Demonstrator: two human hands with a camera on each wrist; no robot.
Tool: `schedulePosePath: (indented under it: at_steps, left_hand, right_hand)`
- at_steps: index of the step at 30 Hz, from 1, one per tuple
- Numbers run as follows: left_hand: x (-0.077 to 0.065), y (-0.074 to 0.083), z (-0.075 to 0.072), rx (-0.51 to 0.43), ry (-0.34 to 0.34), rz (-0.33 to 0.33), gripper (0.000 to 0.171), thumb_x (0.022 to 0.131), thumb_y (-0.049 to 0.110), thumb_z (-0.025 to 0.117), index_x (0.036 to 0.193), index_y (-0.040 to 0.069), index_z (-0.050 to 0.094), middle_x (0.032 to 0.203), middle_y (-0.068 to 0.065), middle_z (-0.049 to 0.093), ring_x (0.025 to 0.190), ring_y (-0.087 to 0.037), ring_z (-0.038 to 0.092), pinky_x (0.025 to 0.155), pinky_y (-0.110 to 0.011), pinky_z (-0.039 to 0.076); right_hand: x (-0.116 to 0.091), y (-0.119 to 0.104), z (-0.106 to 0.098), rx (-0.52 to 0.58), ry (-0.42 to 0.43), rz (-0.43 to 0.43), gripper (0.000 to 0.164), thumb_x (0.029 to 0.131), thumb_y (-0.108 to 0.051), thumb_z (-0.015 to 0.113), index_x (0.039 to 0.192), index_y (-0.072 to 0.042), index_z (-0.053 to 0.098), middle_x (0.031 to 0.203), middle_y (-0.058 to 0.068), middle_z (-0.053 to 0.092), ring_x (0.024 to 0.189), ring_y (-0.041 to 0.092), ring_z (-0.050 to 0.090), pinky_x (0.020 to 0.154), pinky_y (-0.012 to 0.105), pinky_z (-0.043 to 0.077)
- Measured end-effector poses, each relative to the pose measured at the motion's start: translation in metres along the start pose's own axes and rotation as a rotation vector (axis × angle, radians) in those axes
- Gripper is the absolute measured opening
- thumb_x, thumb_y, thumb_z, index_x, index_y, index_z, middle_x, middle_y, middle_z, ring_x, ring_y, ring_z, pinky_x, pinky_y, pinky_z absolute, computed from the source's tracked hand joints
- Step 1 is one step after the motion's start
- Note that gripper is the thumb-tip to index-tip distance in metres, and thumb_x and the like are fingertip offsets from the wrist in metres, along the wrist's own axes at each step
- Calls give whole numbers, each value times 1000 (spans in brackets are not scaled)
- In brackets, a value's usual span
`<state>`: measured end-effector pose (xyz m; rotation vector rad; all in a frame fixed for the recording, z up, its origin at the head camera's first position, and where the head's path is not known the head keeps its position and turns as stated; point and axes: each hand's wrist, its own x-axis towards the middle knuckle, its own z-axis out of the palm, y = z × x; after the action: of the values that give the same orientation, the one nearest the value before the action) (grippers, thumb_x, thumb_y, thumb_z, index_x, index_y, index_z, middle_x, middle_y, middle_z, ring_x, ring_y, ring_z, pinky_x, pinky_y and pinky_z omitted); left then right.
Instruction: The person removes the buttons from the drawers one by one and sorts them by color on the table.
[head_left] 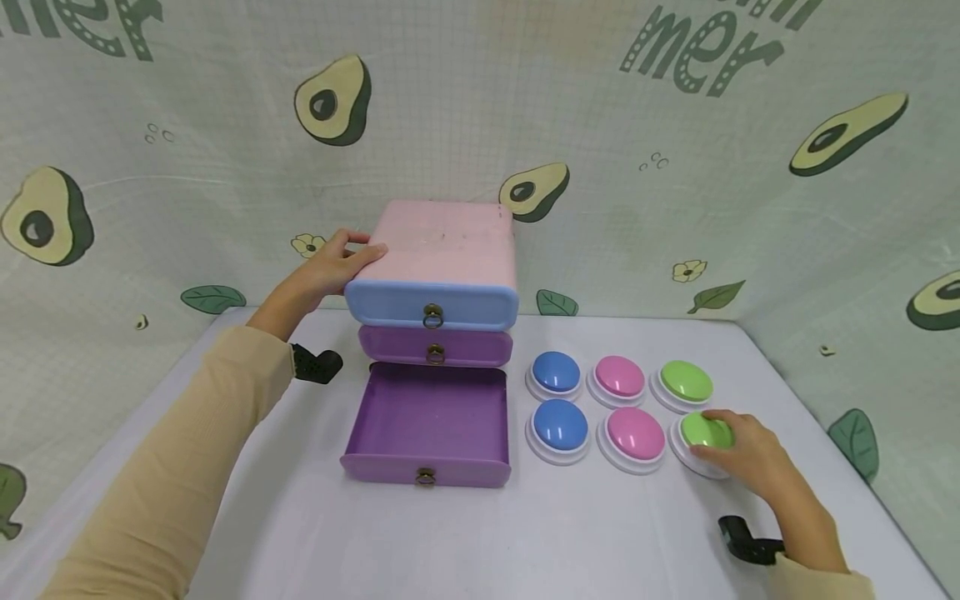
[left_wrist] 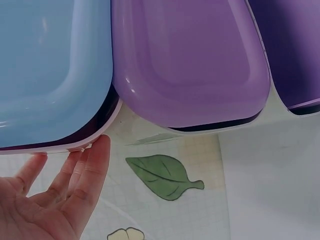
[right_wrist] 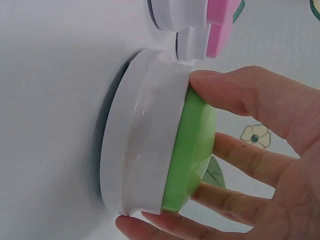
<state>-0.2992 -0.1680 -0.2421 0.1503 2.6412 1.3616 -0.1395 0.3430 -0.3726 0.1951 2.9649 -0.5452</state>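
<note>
A small drawer unit with a pink top [head_left: 442, 242] stands at the back of the table. Its top drawer [head_left: 390, 305] is blue and pushed in; the purple middle drawer [head_left: 390, 346] sticks out slightly. The purple bottom drawer [head_left: 435, 417] is pulled far out, its visible floor bare. My left hand [head_left: 337, 267] rests against the unit's upper left side, fingers fairly straight in the left wrist view. At the right, my right hand [head_left: 750, 454] grips a green push button [right_wrist: 187, 155] with a white base, thumb on one side and fingers on the other.
Beside the drawers, blue buttons [head_left: 561, 425], pink buttons [head_left: 636, 433] and another green button [head_left: 686, 381] stand in two rows on the white table [head_left: 570, 533]. A cloth with avocado prints [head_left: 450, 100] hangs behind. Black wrist mounts [head_left: 317, 365] show by both sleeves.
</note>
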Motion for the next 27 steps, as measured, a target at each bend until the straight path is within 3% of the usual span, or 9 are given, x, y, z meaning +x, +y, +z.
schedulePosePath:
  at_steps: [19,23,27]
  left_hand:
    - [2,-3,-1,-18,-1,-3,77,91,55,45,145,8,17,143,-24,32,109,-34,52,91,-43,47]
    - [2,-3,-1,-19,0,-3,76,91,54,46,145,8,18,143,-24,32,109,-34,53,91,-43,47]
    - [1,-3,-2,-19,0,-3,77,91,55,46,145,8,18,143,-24,32,109,-34,53,91,-43,47]
  right_hand:
    - [2,1,-2,-2,-51,8,75,84,-39,64,131,11,36,125,44,33,114,60,33,91,68,33]
    - [-1,-1,-1,-9,3,-21,72,85,-40,63,131,10,38,127,44,33,114,60,31,90,70,32]
    - [-6,-10,0,11,114,-82,62,89,-36,60,129,8,42,127,41,34,113,59,31,88,71,31]
